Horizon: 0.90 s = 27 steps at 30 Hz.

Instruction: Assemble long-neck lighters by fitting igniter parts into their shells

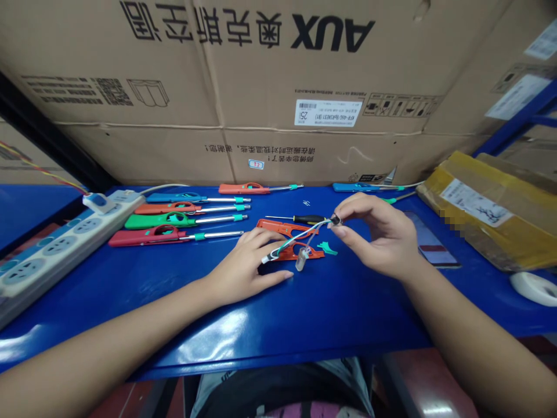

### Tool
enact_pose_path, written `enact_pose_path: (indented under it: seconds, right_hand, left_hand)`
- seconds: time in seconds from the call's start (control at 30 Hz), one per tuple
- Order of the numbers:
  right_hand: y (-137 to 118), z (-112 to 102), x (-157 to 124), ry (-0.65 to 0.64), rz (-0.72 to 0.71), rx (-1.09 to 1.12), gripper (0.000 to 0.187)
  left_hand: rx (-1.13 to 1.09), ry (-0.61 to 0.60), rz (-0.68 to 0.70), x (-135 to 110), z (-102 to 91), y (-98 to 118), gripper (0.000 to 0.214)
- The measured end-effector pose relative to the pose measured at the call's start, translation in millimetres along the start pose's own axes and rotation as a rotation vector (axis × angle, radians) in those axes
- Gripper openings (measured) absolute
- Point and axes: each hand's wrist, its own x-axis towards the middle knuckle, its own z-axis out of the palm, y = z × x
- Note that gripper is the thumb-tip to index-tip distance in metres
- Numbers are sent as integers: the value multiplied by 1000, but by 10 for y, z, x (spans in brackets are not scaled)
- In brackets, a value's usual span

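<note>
Between the thumb and index finger of my right hand (376, 235) is a small dark part (335, 220) at the end of green and white wires (300, 235). The wires run left to a small white plug-like end (268, 257) beside my left hand. My left hand (252, 261) rests on the table, thumb apart from the fingers, with its fingertips at the orange lighter casing pieces (285, 226). Its fingers partly cover these pieces. A clear plastic part (301, 259) lies near the left thumb. A teal trigger piece (327, 249) sits to its right.
Several long-nosed lighters (161, 220) lie in a row at left, beside a white power strip (56, 244). Behind the casing lies a screwdriver (307, 219). At right are a phone (435, 247), a taped carton (500, 232) and a white object (534, 288). Large cardboard (261, 75) stands behind.
</note>
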Motion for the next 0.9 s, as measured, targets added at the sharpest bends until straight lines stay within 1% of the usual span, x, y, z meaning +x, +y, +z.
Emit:
enact_pose_path:
  seconds: [0.1, 0.17, 0.23, 0.33, 0.4, 0.43, 0.47, 0.5, 0.53, 0.6, 0.63, 0.67, 0.77, 0.83, 0.9]
  right_hand:
    - [-56, 44, -20, 14, 13, 62, 12]
    - [-101, 87, -38, 17, 27, 109, 14]
    - [-141, 135, -58, 6, 55, 139, 14]
    - [-170, 180, -71, -1, 98, 111, 10]
    - [-153, 165, -54, -7, 133, 45, 7]
    - [-132, 139, -37, -31, 157, 14, 6]
    - [-104, 103, -17, -85, 186, -11, 7]
    - [-71, 58, 5, -168, 216, -27, 8]
    - [-34, 8, 27, -265, 239, -33, 9]
    - [36, -88, 61, -502, 270, -51, 10]
    - [65, -128, 71, -597, 287, -59, 11]
    - [88, -158, 74, -684, 304, -66, 11]
    - [122, -197, 56, -887, 345, -70, 7]
    - [123, -195, 39, -981, 368, -76, 6]
    - [118, -177, 29, -1020, 364, -106, 6]
  left_hand:
    - [-109, 41, -7, -5, 17, 138, 45]
    - [-200, 45, -15, -8, 29, 220, 40]
    - [-264, 30, -23, -7, 38, 274, 30]
    - [-310, 42, -51, 9, 39, 288, 15]
    - [-317, 80, -106, 25, 20, 250, 12]
    - [-308, 104, -140, 32, 1, 215, 13]
    - [-293, 128, -172, 37, -25, 171, 13]
    - [-266, 149, -195, 39, -59, 117, 14]
    - [-231, 180, -212, 40, -99, 56, 15]
    - [-162, 224, -201, 36, -196, -77, 19]
    - [-117, 193, -170, 32, -247, -140, 19]
    - [-66, 126, -115, 29, -296, -196, 20]
    - [95, -14, 26, 21, -405, -290, 25]
    - [123, -88, 69, 18, -431, -288, 27]
    - [101, -141, 84, 15, -424, -251, 28]
